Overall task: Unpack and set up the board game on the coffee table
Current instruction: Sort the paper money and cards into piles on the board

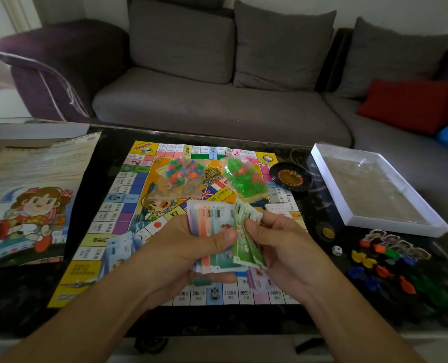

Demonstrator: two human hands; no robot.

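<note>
Head view: the left hand [191, 247] is gripping a fanned stack of play money [212, 231], thumb lying across the notes, while the right hand [277, 244] is pinching a few green notes [246, 231] off the stack's right edge. Both hands are hovering over the six o'clock part of the game board [128, 205], which is lying unfolded on the dark bench [21, 292]. At the board's twelve o'clock, a bag of mixed coloured pieces [181, 176] and a bag of green pieces [243, 176] are sitting unopened. A small roulette wheel [289, 176] is resting at two o'clock, the empty white box tray [374, 189] at three o'clock, and a die [337, 250] with coloured pawns [390, 265] at four o'clock. The box lid [31, 200] is lying at nine o'clock.

Judging by this, the money is being sorted by denomination; next, the green notes need separating cleanly and laying down as their own pile.
</note>
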